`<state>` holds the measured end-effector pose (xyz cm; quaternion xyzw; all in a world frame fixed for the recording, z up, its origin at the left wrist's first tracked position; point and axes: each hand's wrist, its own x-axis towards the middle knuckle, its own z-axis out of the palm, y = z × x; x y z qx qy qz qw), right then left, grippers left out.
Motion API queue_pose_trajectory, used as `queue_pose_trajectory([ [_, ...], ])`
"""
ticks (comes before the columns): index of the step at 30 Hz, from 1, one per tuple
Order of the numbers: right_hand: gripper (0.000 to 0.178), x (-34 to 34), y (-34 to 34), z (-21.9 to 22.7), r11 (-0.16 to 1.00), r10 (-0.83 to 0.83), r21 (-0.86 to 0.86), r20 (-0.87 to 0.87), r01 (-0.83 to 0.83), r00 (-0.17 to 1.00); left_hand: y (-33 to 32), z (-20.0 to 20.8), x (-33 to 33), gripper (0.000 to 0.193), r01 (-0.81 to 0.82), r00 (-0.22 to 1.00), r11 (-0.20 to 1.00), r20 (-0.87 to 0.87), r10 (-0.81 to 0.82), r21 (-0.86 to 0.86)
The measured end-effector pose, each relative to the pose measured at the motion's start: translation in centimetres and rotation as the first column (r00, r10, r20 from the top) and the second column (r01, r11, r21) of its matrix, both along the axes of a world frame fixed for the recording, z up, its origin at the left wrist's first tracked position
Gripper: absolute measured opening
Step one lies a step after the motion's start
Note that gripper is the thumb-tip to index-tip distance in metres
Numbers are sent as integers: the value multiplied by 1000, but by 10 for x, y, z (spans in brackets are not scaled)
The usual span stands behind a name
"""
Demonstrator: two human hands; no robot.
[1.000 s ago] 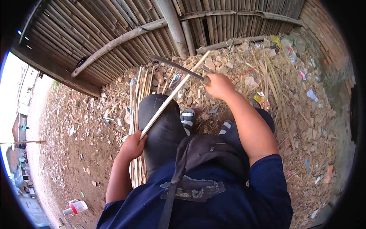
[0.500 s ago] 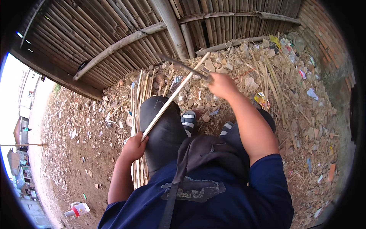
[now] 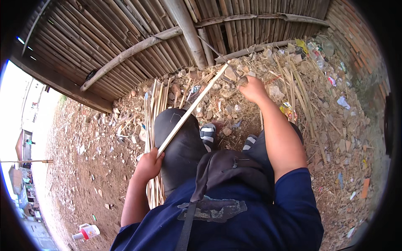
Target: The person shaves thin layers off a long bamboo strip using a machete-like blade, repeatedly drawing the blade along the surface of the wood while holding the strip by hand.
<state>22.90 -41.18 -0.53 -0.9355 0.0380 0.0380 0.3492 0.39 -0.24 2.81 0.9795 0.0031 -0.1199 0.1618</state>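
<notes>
I sit with my knees apart. My left hand [image 3: 149, 164] grips the near end of a long pale bamboo strip [image 3: 191, 109] that runs diagonally up across my left knee. My right hand [image 3: 252, 88] is closed around the handle of a dark-bladed knife [image 3: 217, 54], whose blade meets the strip's far end. A bundle of pale split strips [image 3: 151, 125] lies on the ground by my left leg.
A bamboo-slat wall [image 3: 125, 33] with a thick pole [image 3: 184, 29] stands ahead. Shavings, stones and litter cover the ground to the right, beside a brick wall [image 3: 356, 37]. A white and red container [image 3: 87, 231] lies at lower left.
My right hand has pushed the knife farther out to the strip's far end. The left hand has kept its hold and shifted only slightly.
</notes>
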Motion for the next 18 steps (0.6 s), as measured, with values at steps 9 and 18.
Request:
queue_pose_trajectory([
  [9, 30, -18, 4, 18, 994, 99, -42, -3, -99, 995, -1, 15, -16, 54, -89, 996, 995, 3, 90, -39],
  [18, 40, -12, -6, 2, 990, 138, -32, 165, -135, 977, 35, 20, -38, 57, -162, 978, 986, -122, 167, 50],
])
